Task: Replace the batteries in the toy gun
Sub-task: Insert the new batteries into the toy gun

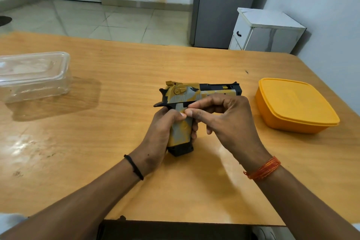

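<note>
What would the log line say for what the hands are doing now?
left hand: holds toy gun by handle | right hand: pinches at handle top | yellow box: lid on

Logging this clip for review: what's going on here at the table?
A person holds a toy gun over a wooden table. The left hand grips the handle, while the right hand works its fingers at the top of the grip. No batteries are visible yet. A closed yellow container sits to the right, a clear plastic container to the left.
</note>
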